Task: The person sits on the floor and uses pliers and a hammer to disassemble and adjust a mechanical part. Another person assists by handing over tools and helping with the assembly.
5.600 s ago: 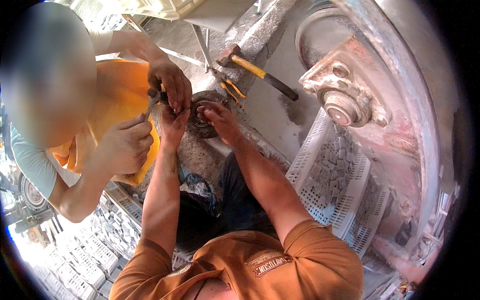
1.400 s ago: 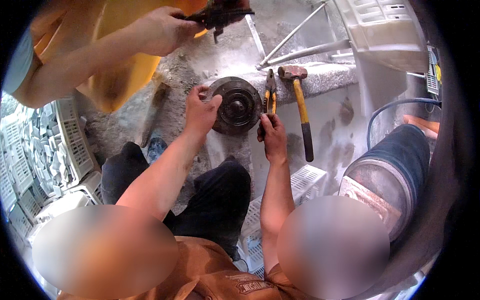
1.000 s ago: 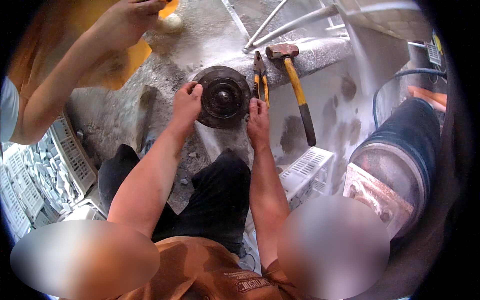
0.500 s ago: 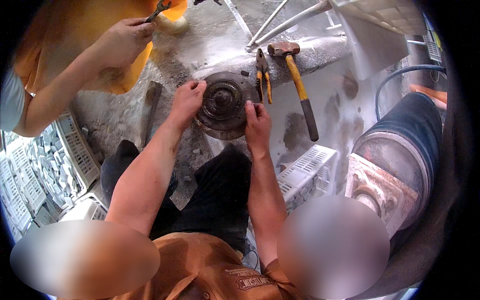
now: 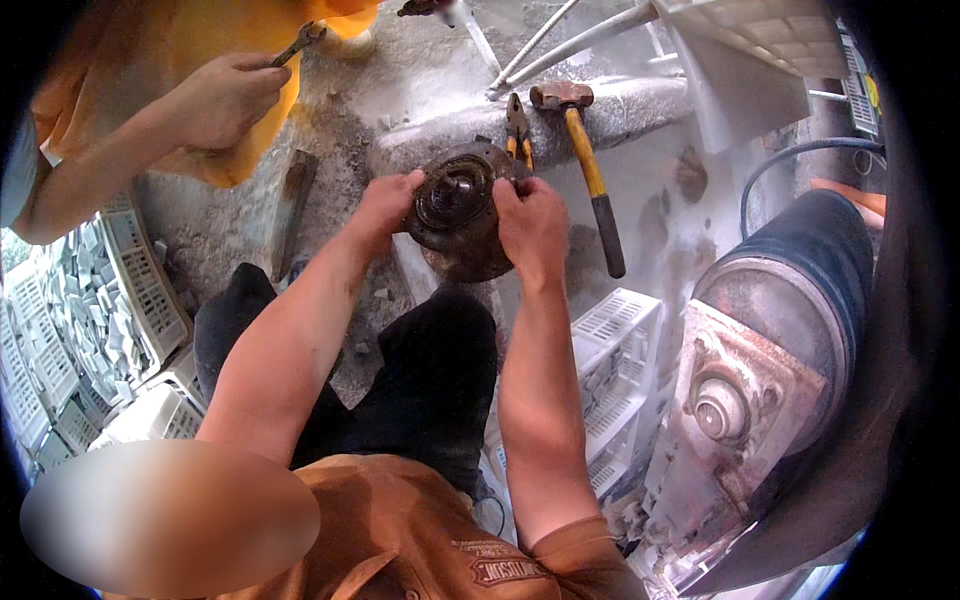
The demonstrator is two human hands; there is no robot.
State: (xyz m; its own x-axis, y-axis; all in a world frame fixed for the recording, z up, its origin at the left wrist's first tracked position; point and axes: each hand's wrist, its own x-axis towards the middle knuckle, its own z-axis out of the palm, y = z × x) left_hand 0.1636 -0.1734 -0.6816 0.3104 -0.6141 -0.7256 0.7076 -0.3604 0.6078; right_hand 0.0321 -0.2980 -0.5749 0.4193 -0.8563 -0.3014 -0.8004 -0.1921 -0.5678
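A round, dark, greasy metal disc (image 5: 455,195) with stepped rings and a raised hub is gripped between my two hands, tilted. My left hand (image 5: 388,208) pinches its left rim between thumb and fingers. On the opposite rim, my right hand (image 5: 533,225) is closed with the thumb on top and the fingers curled behind. Below the disc shows a dark, rounded metal surface (image 5: 470,258); whether it is part of the same piece I cannot tell. Just beyond my right hand lie pliers (image 5: 517,122) with orange-yellow handles, and beside them a sledgehammer (image 5: 588,155) with a yellow and black handle.
At the upper left, another person's hand (image 5: 232,100) holds a wrench (image 5: 302,42). White crates (image 5: 140,270) of small grey pieces stand at left, another crate (image 5: 620,350) at right. A large dark cylinder (image 5: 800,270) with a square flange lies further right. A bar (image 5: 290,215) rests on the dusty ground.
The disc has gone from lying nearly flat to tilted, with my right hand now wrapped further round its edge. The other person's hand with the wrench has shifted left and slightly down.
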